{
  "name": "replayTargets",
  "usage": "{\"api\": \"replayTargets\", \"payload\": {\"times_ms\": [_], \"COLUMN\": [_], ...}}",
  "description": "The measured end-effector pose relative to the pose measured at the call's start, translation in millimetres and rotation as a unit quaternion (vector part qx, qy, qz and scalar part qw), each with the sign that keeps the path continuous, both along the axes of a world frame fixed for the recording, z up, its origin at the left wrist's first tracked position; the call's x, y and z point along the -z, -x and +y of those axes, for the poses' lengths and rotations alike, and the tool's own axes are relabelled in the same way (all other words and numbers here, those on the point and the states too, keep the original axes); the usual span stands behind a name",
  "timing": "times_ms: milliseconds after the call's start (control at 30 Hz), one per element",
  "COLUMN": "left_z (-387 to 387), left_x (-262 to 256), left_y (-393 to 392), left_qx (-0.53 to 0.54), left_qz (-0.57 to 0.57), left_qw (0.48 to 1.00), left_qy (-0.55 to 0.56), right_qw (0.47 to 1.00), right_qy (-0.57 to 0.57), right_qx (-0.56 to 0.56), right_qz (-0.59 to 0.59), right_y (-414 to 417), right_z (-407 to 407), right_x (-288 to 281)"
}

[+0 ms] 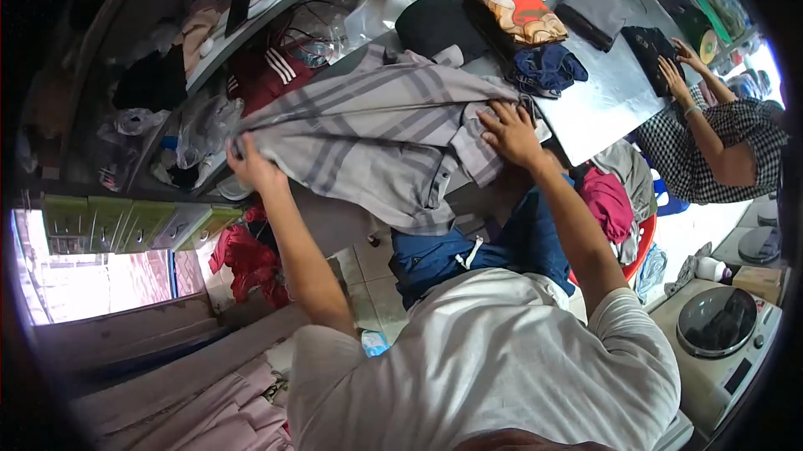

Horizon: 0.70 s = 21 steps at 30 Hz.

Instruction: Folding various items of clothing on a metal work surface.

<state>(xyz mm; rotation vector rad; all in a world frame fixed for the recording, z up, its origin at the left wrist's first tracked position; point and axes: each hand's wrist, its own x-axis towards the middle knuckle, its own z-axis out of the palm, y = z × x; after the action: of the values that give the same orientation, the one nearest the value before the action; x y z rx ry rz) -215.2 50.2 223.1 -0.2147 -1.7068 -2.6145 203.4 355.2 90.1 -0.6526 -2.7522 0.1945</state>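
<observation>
A light grey plaid shirt [357, 112] with dark stripes lies spread over the near side of the metal table [583, 119]. My left hand [254, 166] grips its left end, where the cloth draws into folds. On the shirt's right part rests my right hand [511, 134], palm down with the fingers apart. A buttoned cuff [442, 178] hangs at the near edge, above my lap. Just beyond my right hand sits a bunched navy cloth [549, 68]. The cloth under my left fingers is partly hidden.
Folded garments, including a brown one with a print [517, 9] and a dark grey one [593, 9], lie farther back. At right, another person's hands [677, 71] touch a folded black garment [649, 56]. A red basin [643, 247] holds clothes. A washing machine [721, 332] stands lower right.
</observation>
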Motion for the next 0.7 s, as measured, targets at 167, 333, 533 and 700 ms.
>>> {"api": "replayTargets", "payload": {"times_ms": [167,333,533,700], "left_z": [1.6,-39.4,-26.4,-32.4], "left_x": [70.0,124.4,141.0,96.8], "left_y": [-5.7,-130.8,-187.6,-130.3], "left_qx": [0.071,0.043,0.032,0.016], "left_qz": [0.050,0.179,0.160,0.064], "left_qw": [0.949,0.793,0.744,0.979], "left_qy": [0.303,0.581,0.648,0.191], "right_qw": [0.997,0.976,0.977,0.951], "right_qy": [-0.007,0.111,0.124,0.243], "right_qx": [0.062,0.128,0.172,0.010], "right_qz": [0.053,0.140,0.027,0.191], "right_y": [4.8,10.2,39.8,18.2], "right_z": [-1.7,-69.5,-96.2,-3.2], "right_x": [-19.0,-40.4,-24.4,-21.2]}}
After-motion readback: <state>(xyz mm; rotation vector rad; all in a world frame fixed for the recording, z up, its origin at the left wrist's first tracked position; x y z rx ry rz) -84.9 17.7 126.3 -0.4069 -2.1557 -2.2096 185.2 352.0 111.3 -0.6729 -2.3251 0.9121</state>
